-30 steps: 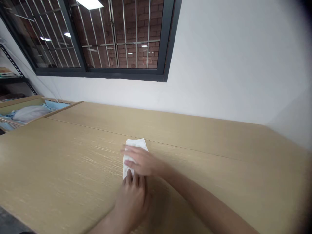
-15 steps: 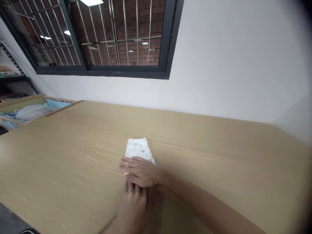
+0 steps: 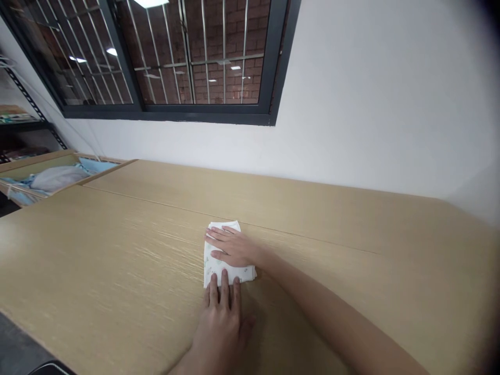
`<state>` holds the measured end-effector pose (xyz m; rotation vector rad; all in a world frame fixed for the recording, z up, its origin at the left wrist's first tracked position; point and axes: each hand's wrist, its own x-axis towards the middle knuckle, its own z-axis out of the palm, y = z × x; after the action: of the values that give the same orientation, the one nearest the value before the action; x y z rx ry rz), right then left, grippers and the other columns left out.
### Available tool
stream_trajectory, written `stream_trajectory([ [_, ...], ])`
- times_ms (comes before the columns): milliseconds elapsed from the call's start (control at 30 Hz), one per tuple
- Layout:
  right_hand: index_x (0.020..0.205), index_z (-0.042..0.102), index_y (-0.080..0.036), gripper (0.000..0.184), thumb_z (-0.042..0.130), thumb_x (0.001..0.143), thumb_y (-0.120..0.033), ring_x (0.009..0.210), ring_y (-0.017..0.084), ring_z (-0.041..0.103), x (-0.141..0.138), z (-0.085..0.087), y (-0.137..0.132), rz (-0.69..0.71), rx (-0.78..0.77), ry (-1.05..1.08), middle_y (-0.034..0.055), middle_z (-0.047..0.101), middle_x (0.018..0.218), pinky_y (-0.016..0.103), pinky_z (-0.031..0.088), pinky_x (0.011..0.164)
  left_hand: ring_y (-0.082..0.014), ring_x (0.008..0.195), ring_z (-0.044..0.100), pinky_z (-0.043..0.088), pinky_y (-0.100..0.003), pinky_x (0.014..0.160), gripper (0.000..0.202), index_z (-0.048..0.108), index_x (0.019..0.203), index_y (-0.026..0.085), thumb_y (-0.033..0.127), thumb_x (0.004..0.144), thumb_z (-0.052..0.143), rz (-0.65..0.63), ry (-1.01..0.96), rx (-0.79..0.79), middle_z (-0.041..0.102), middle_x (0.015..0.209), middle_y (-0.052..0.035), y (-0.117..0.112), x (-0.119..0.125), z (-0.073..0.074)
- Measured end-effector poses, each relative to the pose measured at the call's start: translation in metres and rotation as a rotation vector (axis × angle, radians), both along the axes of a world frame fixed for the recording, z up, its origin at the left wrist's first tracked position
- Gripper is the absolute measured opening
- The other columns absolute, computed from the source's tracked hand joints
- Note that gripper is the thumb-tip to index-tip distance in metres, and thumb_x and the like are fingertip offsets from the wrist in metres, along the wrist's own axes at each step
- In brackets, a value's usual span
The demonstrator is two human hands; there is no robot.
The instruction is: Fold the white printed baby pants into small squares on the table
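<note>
A small folded white cloth [image 3: 213, 264] with a faint printed pattern lies on the light wooden table [image 3: 117, 250]. My right hand [image 3: 234, 246] rests flat across its far half, fingers stretched out and pointing left. My left hand [image 3: 222, 323] lies flat on the table just in front of the cloth, its fingertips pressing on the cloth's near edge. Neither hand grips anything.
A wooden tray [image 3: 23, 169] with pale blue and white fabric sits at the far left edge. A white wall and a dark-framed barred window [image 3: 175, 57] stand behind the table. A seam line runs across the tabletop just beyond the cloth.
My right hand slid from the cloth's near end up to its far half. My left hand came out from under it and now presses the near edge.
</note>
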<state>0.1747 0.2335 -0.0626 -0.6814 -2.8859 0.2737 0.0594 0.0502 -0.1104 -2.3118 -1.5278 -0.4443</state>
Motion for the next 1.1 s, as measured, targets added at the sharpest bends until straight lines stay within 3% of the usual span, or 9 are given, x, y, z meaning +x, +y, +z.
stream_trajectory([
  [300,0.160,0.028,-0.020,0.062,0.028,0.107,-0.052,0.155,0.021,0.015,0.005,0.001,0.026,-0.046,0.039,0.022,0.0054,0.019,0.167,0.044,0.011,0.127,-0.0559,0.126,0.051,0.057,-0.063,0.090,0.066,0.053,0.140,0.002,0.036,0.084,0.063,-0.021,0.033,0.038,0.048,0.143,-0.0364,0.000,0.003,0.006],
  [533,0.159,0.029,-0.014,0.060,0.026,0.108,-0.047,0.155,0.022,0.015,0.012,0.008,0.017,-0.086,0.090,0.114,0.0107,0.023,0.166,0.044,0.015,0.126,-0.0532,0.127,0.052,0.057,-0.061,0.092,0.060,0.053,0.140,0.003,0.035,0.090,0.058,-0.054,0.038,-0.064,0.050,0.142,-0.0340,0.004,-0.003,0.016],
  [633,0.153,0.040,-0.016,0.053,0.032,0.107,-0.043,0.150,0.025,0.029,0.022,0.019,0.001,-0.166,0.111,0.182,0.0133,0.035,0.161,0.047,0.026,0.121,-0.0418,0.127,0.058,0.057,-0.053,0.098,0.046,0.055,0.136,0.004,0.023,0.095,0.049,-0.141,0.003,-0.193,0.057,0.139,-0.0273,0.014,-0.018,0.033],
  [733,0.134,0.059,-0.018,0.039,0.043,0.104,-0.036,0.126,0.027,0.053,0.036,0.030,-0.019,-0.200,0.086,0.207,0.0139,0.061,0.136,0.046,0.040,0.107,-0.0282,0.106,0.069,0.061,-0.044,0.090,0.030,0.063,0.120,0.011,0.013,0.097,0.043,-0.186,-0.128,-0.332,0.070,0.119,-0.0155,0.027,-0.039,0.050],
  [800,0.120,0.066,-0.018,0.030,0.046,0.102,-0.032,0.110,0.025,0.061,0.046,0.035,-0.032,-0.185,0.021,0.194,0.0114,0.070,0.116,0.043,0.045,0.098,-0.0275,0.095,0.070,0.061,-0.047,0.083,0.022,0.066,0.103,0.016,0.013,0.097,0.045,-0.182,-0.139,-0.347,0.071,0.105,-0.0104,0.034,-0.052,0.056],
  [867,0.114,0.068,-0.019,0.027,0.048,0.101,-0.033,0.102,0.025,0.063,0.056,0.038,-0.045,-0.176,-0.043,0.166,0.0098,0.072,0.107,0.041,0.047,0.093,-0.0295,0.097,0.068,0.059,-0.051,0.085,0.020,0.066,0.094,0.017,0.012,0.096,0.046,-0.216,-0.084,-0.297,0.070,0.105,-0.0107,0.039,-0.064,0.056],
  [967,0.119,0.066,-0.018,0.036,0.059,0.095,-0.044,0.104,0.027,0.063,0.070,0.042,-0.061,-0.157,-0.097,0.119,0.0114,0.071,0.113,0.044,0.046,0.096,-0.0287,0.101,0.068,0.058,-0.049,0.087,0.024,0.065,0.096,0.017,0.010,0.097,0.042,-0.294,-0.043,-0.249,0.069,0.113,-0.0129,0.043,-0.074,0.052],
  [1100,0.133,0.059,-0.015,0.072,0.079,0.076,-0.055,0.125,0.035,0.056,0.083,0.038,-0.073,-0.127,-0.134,0.092,0.0167,0.060,0.138,0.049,0.041,0.108,-0.0274,0.100,0.068,0.056,-0.046,0.087,0.025,0.060,0.107,0.016,0.015,0.100,0.036,-0.288,-0.111,-0.323,0.069,0.111,-0.0144,0.050,-0.077,0.056],
])
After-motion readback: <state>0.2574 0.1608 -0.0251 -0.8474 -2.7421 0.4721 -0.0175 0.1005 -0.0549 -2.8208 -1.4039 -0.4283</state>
